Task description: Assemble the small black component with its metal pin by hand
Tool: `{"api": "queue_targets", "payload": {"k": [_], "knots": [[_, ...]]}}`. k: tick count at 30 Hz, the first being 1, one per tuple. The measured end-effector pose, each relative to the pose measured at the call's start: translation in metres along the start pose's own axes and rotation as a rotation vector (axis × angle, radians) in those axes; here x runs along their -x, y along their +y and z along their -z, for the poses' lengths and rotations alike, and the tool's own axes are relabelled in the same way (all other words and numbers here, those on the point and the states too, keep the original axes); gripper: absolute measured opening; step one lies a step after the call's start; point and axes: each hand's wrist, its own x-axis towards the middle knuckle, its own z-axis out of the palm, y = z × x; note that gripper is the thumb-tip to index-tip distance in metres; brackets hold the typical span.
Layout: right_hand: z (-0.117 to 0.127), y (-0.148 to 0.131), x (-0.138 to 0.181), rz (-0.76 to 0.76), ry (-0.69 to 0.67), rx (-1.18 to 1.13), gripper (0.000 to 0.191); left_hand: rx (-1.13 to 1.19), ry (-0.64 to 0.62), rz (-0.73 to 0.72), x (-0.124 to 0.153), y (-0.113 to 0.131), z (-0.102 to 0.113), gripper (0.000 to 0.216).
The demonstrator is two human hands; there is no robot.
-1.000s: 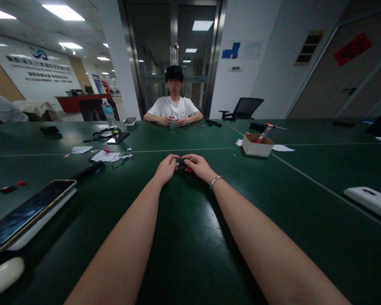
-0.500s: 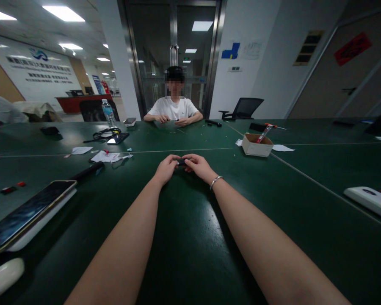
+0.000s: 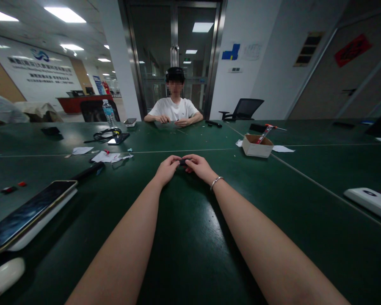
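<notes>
A small dark block-like piece [image 3: 183, 162] is held between my two hands, low over the green table [image 3: 190, 220]. My left hand [image 3: 167, 170] pinches its left end between thumb and fingers. On its other end, the thumb and fingers of my right hand [image 3: 200, 167] are closed, with a silver bracelet [image 3: 216, 182] at that wrist. Both hands cover much of the piece, so its exact kind cannot be made out. Its visible part looks black and short.
At left lie a phone [image 3: 28, 212] on a white box, a white mouse [image 3: 4, 277] and paper scraps [image 3: 105, 156]. A cardboard box [image 3: 257, 148] with a red-handled tool stands right. Across the table sits a person [image 3: 175, 108]. A white device [image 3: 371, 199] lies far right.
The silvery bit that showed at the left end of the dark piece is now hidden, and my left fingers sit slightly closer to the right hand. Otherwise my arms are nearly still.
</notes>
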Motion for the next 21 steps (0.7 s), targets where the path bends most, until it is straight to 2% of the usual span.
{"api": "queue_targets", "payload": {"k": [13, 21], "knots": [[-0.0011, -0.0039, 0.0028, -0.011, 0.014, 0.005, 0.016, -0.019, -0.011, -0.04, -0.0009, -0.002, -0.0004, 0.027], [0.0001, -0.0016, 0.0012, -0.008, 0.012, 0.008, 0.015, 0.009, 0.023, 0.019, -0.0019, -0.0008, 0.0004, 0.027]]}}
